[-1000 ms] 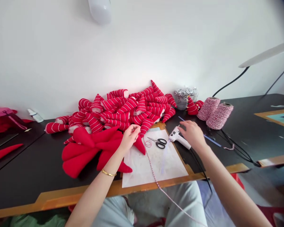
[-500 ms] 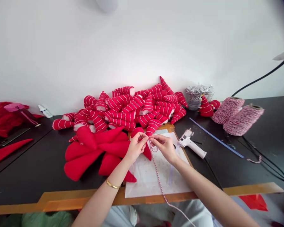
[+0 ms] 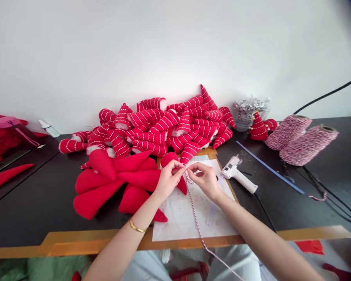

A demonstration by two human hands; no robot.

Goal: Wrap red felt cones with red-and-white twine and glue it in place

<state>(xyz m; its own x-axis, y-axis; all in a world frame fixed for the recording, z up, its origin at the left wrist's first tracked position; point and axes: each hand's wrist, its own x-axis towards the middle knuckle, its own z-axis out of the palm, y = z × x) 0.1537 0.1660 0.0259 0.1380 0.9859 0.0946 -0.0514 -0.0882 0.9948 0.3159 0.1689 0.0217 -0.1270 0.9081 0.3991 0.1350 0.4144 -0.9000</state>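
Closely paired: left hand (image 3: 170, 178), right hand (image 3: 204, 180), left of glue gun (image 3: 239, 177).
Fingers of both pinch striped cord (image 3: 195, 217); bottle (image 3: 48, 128) far left of glue gun, label (image 3: 50, 130) too small to read.

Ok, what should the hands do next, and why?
Perhaps a gentle pinch by the right hand: it nearly touches the left hand close to the red-and-white cord, and the glue gun lies unheld. What either holds is too small to tell.
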